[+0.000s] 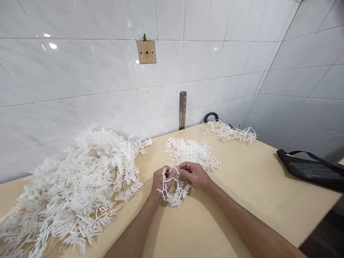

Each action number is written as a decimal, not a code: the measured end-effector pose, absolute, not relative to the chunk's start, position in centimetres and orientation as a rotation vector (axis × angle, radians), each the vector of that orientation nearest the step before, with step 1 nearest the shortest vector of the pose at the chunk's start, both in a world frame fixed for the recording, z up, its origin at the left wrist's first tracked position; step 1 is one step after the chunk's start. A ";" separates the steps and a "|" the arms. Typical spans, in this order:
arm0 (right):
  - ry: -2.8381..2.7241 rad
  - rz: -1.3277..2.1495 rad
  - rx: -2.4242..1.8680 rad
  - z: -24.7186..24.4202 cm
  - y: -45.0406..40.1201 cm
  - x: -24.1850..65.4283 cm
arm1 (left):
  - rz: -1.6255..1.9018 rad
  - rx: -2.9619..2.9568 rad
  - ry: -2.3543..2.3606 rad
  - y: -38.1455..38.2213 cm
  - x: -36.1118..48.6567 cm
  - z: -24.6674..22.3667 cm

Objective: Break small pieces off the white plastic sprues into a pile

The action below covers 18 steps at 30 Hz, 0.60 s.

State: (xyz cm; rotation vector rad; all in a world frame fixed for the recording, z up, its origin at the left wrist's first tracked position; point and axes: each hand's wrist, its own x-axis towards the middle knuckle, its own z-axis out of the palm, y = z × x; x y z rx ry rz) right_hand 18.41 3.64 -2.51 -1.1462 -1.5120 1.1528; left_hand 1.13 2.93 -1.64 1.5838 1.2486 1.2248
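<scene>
Near the middle of the table, my left hand (160, 182) is closed on a white branching plastic piece (176, 195), which hangs in loops below the fingers. My right hand (194, 174) pinches the upper part of the same piece, its fingertips close to the left ones. Just behind my hands lies a small pile of white branched pieces (192, 152). A much larger, tangled white heap (88, 182) covers the left side.
The beige table (258, 190) meets a tiled wall. At the back right is another white cluster (231, 132) beside a black ring (211, 116). A black mesh bag (311, 168) lies at the right edge. A metal strip (182, 110) stands against the wall.
</scene>
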 end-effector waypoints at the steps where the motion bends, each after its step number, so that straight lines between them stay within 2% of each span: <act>1: -1.504 1.149 -1.148 -2.6 3.7 18.4 | 1.230 1.581 1.237 3.0 1.1 -1.7; 9: -1.495 1.096 -1.155 -2.4 3.4 18.3 | 1.231 1.600 1.245 2.8 1.5 -1.6; 18: -1.591 0.691 -1.273 -2.9 3.4 17.5 | 1.185 1.705 1.282 2.4 1.3 -1.1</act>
